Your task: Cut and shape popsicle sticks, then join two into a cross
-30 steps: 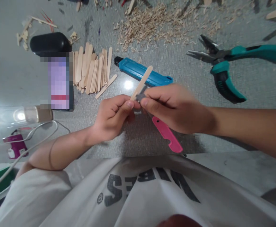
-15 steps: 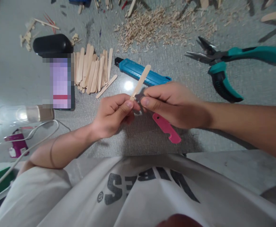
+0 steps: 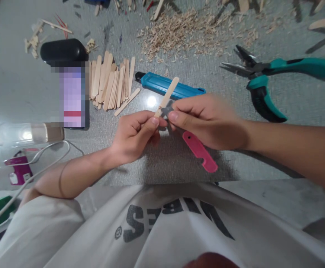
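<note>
Pinched between the thumb and fingers of my left hand (image 3: 136,136) is a wooden craft stick (image 3: 170,91), slanting up to the right. Its wood looks cut and frayed just above my left thumb. My right hand (image 3: 207,121) is closed on the metal blade (image 3: 166,109) of a small knife, whose edge meets the stick at the frayed spot. The knife's pink handle (image 3: 200,150) sticks out below my right hand toward me. Behind the stick lies a blue utility knife (image 3: 170,85), partly covered by the stick and my right hand.
Craft sticks (image 3: 110,83) lie in a pile beside a phone (image 3: 72,93) and a black case (image 3: 63,51). Wood shavings (image 3: 176,33) are heaped at the back. Teal-handled pliers (image 3: 258,70) rest open on the right. A white cable (image 3: 44,154) loops at left.
The blade has shifted slightly against the stick, and the cut spot looks a little more frayed. Both hands keep their grips. The whole view has moved slightly.
</note>
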`<state>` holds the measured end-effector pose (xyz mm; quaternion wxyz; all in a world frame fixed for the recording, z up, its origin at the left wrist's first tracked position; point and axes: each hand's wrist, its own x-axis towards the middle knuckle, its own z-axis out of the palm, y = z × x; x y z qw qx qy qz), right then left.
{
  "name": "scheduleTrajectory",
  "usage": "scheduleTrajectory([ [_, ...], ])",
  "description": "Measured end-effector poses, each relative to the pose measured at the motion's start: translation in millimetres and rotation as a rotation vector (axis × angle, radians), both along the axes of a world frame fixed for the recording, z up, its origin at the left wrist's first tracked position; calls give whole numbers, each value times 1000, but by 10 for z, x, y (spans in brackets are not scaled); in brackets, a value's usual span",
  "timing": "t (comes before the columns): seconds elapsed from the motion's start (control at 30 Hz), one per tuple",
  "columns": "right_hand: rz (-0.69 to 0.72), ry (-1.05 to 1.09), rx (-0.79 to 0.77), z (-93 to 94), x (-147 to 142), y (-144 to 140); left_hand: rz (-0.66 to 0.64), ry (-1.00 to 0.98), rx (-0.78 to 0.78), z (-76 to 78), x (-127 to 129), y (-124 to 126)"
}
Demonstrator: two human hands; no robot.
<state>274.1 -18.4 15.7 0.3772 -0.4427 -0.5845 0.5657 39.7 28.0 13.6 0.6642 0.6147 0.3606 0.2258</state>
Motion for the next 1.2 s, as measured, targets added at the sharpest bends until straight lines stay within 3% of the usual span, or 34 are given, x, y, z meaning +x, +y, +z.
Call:
scheduleTrajectory([
  [0.1, -13, -37, -32, -6, -14, -13, -12, -9, -6, 15, 5, -1],
  [0.3, -199, -65, 13, -17, -50, -43, 0, -1, 4, 54, 12, -1],
  [0.93, -196, -152, -3, -26, -57, -116, 179, -6, 21, -18, 30, -110],
  [1.03, -229, -276, 83, -34, -67, -153, 251, -69, 186, -45, -7, -237],
  [1.13, -293, -502, 174, -83, -93, -183, 166, -318, 569, -102, -63, -335],
  [1.2, -311, -606, 199, -131, -102, -187, 76, -421, 721, -137, -96, -366],
])
